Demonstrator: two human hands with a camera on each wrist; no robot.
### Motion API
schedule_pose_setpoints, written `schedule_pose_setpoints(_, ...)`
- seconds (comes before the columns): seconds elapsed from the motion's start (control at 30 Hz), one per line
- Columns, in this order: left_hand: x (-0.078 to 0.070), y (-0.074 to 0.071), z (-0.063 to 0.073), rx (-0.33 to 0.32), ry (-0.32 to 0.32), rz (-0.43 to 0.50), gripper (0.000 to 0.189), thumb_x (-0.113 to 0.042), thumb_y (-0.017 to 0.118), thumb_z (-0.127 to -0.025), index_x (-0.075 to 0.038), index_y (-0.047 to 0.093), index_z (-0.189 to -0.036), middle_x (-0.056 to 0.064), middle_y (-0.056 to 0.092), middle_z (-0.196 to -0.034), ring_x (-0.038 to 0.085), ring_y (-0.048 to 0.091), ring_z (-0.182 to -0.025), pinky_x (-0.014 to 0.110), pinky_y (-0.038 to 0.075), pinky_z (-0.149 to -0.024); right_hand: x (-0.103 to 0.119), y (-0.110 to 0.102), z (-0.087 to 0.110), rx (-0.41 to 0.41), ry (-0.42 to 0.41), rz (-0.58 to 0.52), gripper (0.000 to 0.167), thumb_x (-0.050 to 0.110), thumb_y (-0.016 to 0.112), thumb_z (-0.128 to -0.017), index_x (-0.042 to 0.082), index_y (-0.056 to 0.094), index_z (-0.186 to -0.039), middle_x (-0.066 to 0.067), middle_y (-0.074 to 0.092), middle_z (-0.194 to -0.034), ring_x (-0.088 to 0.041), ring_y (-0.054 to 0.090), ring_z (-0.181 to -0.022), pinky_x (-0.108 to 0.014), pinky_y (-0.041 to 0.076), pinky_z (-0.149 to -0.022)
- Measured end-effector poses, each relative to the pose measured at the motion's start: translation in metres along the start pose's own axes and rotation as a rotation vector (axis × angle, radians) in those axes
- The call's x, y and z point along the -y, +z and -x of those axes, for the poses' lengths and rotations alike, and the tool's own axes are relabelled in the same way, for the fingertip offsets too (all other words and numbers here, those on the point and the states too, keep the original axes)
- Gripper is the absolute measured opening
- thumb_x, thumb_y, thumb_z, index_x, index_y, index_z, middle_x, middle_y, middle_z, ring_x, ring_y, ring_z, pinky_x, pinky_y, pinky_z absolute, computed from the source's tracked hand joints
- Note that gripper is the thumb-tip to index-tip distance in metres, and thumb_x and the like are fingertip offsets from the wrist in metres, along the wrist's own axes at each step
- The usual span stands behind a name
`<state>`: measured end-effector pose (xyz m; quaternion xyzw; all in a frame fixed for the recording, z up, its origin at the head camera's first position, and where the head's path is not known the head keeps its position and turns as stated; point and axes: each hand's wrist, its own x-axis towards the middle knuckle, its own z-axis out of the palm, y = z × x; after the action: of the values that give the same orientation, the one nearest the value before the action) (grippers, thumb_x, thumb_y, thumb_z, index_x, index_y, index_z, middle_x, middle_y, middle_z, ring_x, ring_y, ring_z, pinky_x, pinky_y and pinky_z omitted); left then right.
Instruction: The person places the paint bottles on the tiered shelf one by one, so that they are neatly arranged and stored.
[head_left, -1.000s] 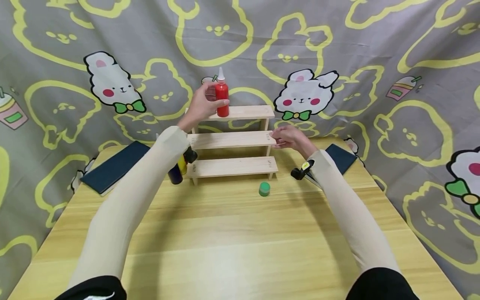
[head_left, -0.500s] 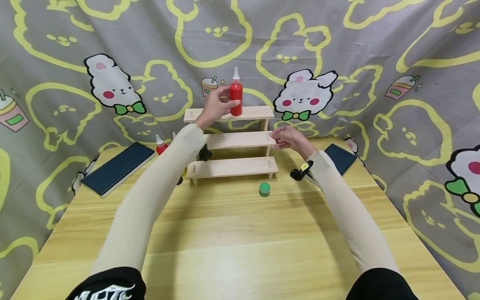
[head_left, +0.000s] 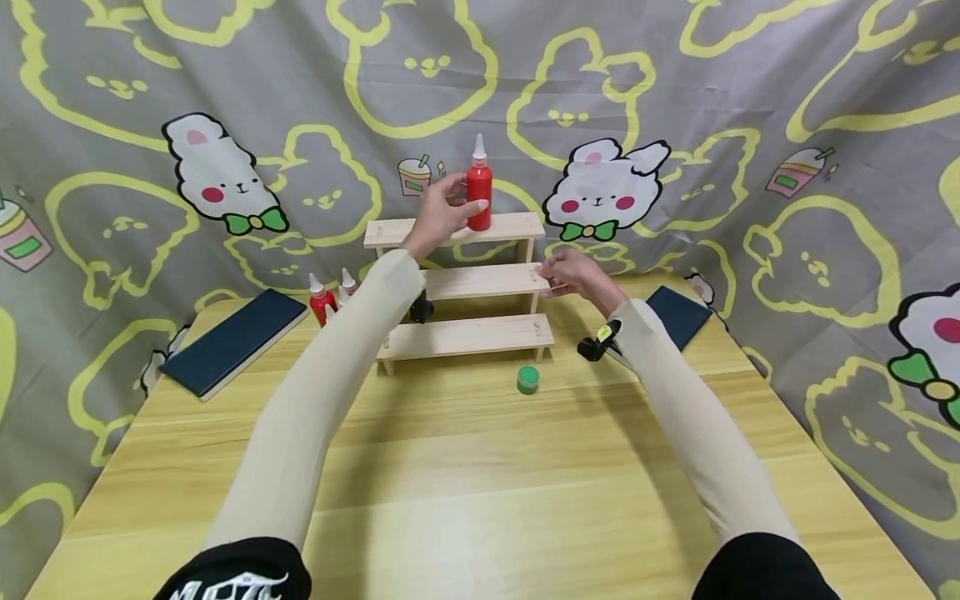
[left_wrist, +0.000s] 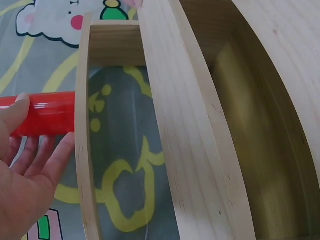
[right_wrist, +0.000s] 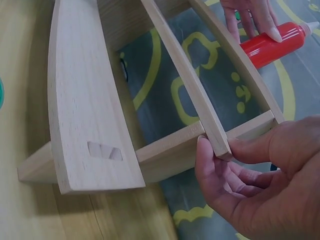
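Note:
A red squeeze bottle [head_left: 479,198] with a white pointed nozzle stands upright at the top step of a three-tier wooden shelf [head_left: 465,336]. My left hand [head_left: 441,212] grips it from the left, thumb in front and fingers behind. In the left wrist view the bottle's base [left_wrist: 55,112] meets the edge of the top board. My right hand [head_left: 576,277] pinches the right end of the middle board [right_wrist: 217,140] between thumb and fingers.
More nozzle bottles, one red [head_left: 321,302], stand left of the shelf, partly behind my left sleeve. A small green-lidded jar [head_left: 528,380] sits in front of the shelf. Dark notebooks lie at left [head_left: 234,342] and right [head_left: 678,317]. A patterned curtain [head_left: 420,67] hangs behind.
My left hand has moved the red bottle rightward along the top step, slowing over the last half second. Bottles behind the left sleeve came into sight. The right hand has kept its place.

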<state>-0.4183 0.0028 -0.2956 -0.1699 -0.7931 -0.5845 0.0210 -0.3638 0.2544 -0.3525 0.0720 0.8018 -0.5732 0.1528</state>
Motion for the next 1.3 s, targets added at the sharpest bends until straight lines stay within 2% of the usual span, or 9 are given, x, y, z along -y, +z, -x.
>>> schedule_pose_setpoints(0.13, -0.003, -0.001, 0.001, 0.002, 0.011, -0.013, 0.059, -0.021, 0.077, -0.098, -0.017, 0.053, -0.152, 0.008, 0.062, -0.144, 0.025, 0.061, -0.126, 0.043, 0.06, -0.099, 0.002, -0.002, 0.0, 0.008, -0.01, -0.004, 0.02, 0.004, 0.059, -0.105, -0.009, 0.058, -0.122, -0.014, 0.061, -0.105, -0.013, 0.065, -0.075, -0.03, 0.064, -0.08)
schedule_pose_setpoints(0.37, -0.006, -0.001, 0.004, 0.02, -0.005, -0.034, 0.06, -0.019, 0.076, -0.098, -0.016, 0.052, -0.153, 0.008, 0.062, -0.144, 0.025, 0.061, -0.126, 0.042, 0.06, -0.099, 0.001, -0.004, 0.0, 0.042, 0.009, -0.012, 0.022, 0.004, 0.058, -0.106, -0.009, 0.056, -0.123, -0.013, 0.062, -0.101, -0.013, 0.066, -0.077, -0.038, 0.062, -0.093)
schedule_pose_setpoints(0.47, -0.006, 0.001, 0.003, 0.025, -0.003, -0.042, 0.06, -0.018, 0.075, -0.098, -0.015, 0.051, -0.153, 0.008, 0.061, -0.145, 0.025, 0.062, -0.126, 0.042, 0.06, -0.099, 0.001, -0.004, 0.001, 0.039, 0.014, -0.008, 0.021, 0.005, 0.058, -0.106, -0.008, 0.057, -0.123, -0.012, 0.062, -0.102, -0.013, 0.066, -0.077, -0.036, 0.063, -0.09)
schedule_pose_setpoints(0.67, -0.01, 0.003, 0.003, 0.02, 0.0, -0.033, 0.056, -0.018, 0.075, -0.098, -0.012, 0.053, -0.15, 0.01, 0.061, -0.142, 0.025, 0.062, -0.123, 0.044, 0.06, -0.099, 0.001, -0.005, 0.0, 0.042, 0.003, -0.018, 0.02, 0.004, 0.059, -0.105, -0.008, 0.056, -0.121, -0.01, 0.062, -0.096, -0.013, 0.063, -0.076, -0.026, 0.064, -0.076)
schedule_pose_setpoints(0.77, -0.009, 0.002, 0.005, 0.016, -0.02, -0.027, 0.058, -0.017, 0.077, -0.097, -0.011, 0.052, -0.149, 0.011, 0.061, -0.142, 0.025, 0.062, -0.124, 0.043, 0.06, -0.099, 0.0, -0.003, -0.001, 0.052, 0.012, -0.031, 0.026, 0.004, 0.058, -0.106, -0.009, 0.052, -0.128, -0.011, 0.06, -0.097, -0.013, 0.061, -0.076, -0.025, 0.063, -0.074)
schedule_pose_setpoints(0.9, -0.008, -0.004, 0.009, 0.016, -0.039, -0.017, 0.063, -0.018, 0.078, -0.096, -0.011, 0.048, -0.151, 0.012, 0.059, -0.144, 0.025, 0.062, -0.126, 0.042, 0.06, -0.098, -0.002, -0.002, -0.001, 0.073, 0.004, -0.038, 0.045, 0.006, 0.055, -0.107, -0.006, 0.044, -0.15, -0.016, 0.056, -0.11, -0.012, 0.062, -0.078, -0.026, 0.063, -0.078)
schedule_pose_setpoints(0.97, -0.01, -0.007, 0.01, 0.015, -0.043, 0.005, 0.067, -0.02, 0.079, -0.095, -0.011, 0.046, -0.153, 0.013, 0.057, -0.145, 0.025, 0.06, -0.128, 0.042, 0.06, -0.098, -0.003, -0.004, 0.0, 0.079, -0.006, -0.038, 0.051, 0.007, 0.053, -0.109, -0.005, 0.039, -0.156, -0.018, 0.055, -0.117, -0.012, 0.064, -0.08, -0.027, 0.063, -0.079)
schedule_pose_setpoints(1.1, -0.016, -0.015, 0.012, 0.022, -0.036, 0.056, 0.071, -0.021, 0.08, -0.095, -0.009, 0.042, -0.154, 0.015, 0.053, -0.148, 0.025, 0.058, -0.13, 0.044, 0.058, -0.102, -0.004, -0.007, 0.001, 0.081, -0.013, -0.038, 0.05, 0.008, 0.052, -0.11, -0.004, 0.04, -0.156, -0.018, 0.056, -0.121, -0.011, 0.066, -0.081, -0.027, 0.063, -0.079)
schedule_pose_setpoints(1.3, -0.022, -0.031, 0.018, 0.023, 0.002, 0.051, 0.069, -0.017, 0.079, -0.095, -0.004, 0.043, -0.153, 0.021, 0.054, -0.145, 0.029, 0.059, -0.127, 0.049, 0.057, -0.102, -0.004, -0.005, -0.001, 0.081, -0.041, -0.021, 0.048, 0.009, 0.053, -0.109, -0.006, 0.042, -0.154, -0.012, 0.058, -0.11, -0.01, 0.064, -0.079, -0.029, 0.063, -0.085)
